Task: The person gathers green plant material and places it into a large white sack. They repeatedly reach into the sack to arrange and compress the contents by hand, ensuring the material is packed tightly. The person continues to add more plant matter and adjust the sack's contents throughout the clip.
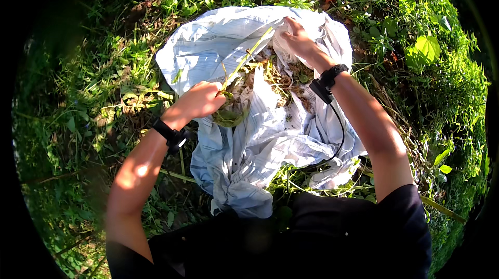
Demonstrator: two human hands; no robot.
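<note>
A white striped cloth (260, 138) lies crumpled on the ground before me, with dry leaves and plant bits (280, 79) in its middle. My left hand (200, 101) is closed at the left side of the cloth, around a long green stem (249, 55) that slants up to the right. Below those fingers hangs a wilted green leaf (231, 117), shaded and partly hidden. At the far right part of the cloth, my right hand (302, 44) has its fingers bent into the fabric and grips it; the fingertips are partly hidden in the folds.
Grass and low weeds (130, 66) surround the cloth. Bright broad leaves (428, 47) stand at the upper right. Loose stalks (179, 176) lie near the cloth's lower left. A black cable (342, 128) runs from the band on my right wrist across the cloth.
</note>
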